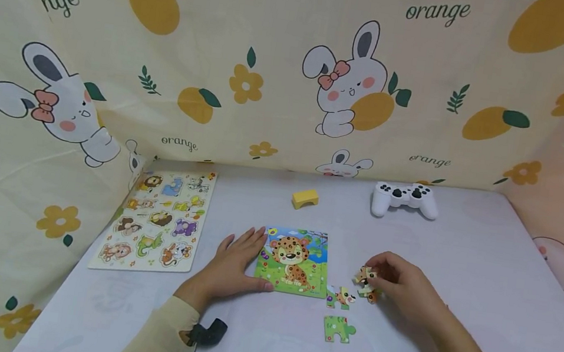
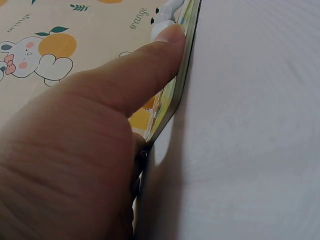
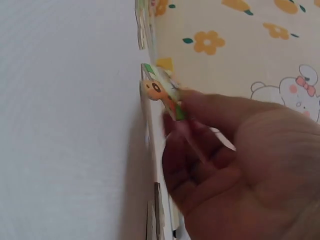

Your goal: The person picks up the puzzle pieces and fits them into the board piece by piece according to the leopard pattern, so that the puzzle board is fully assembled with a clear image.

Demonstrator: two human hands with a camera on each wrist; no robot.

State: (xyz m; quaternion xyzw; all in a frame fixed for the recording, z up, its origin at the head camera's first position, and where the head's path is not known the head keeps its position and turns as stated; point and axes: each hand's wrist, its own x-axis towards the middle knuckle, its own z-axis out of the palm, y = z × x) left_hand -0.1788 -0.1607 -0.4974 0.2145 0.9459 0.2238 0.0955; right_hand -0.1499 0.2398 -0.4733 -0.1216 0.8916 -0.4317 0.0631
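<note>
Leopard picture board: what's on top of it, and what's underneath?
The left hand overlaps the lower-left corner of the leopard picture board with its thumb. The board lies on the white tabletop; anything directly beneath is covered and can't be seen.

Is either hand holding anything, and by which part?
The right hand pinches at least one puzzle piece by the edge toward the hand. The left hand just rests against the leopard puzzle at its left side.

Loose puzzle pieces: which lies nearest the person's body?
The mostly green piece, knob pointing right; the piece showing an animal and the held pieces are farther.
</note>
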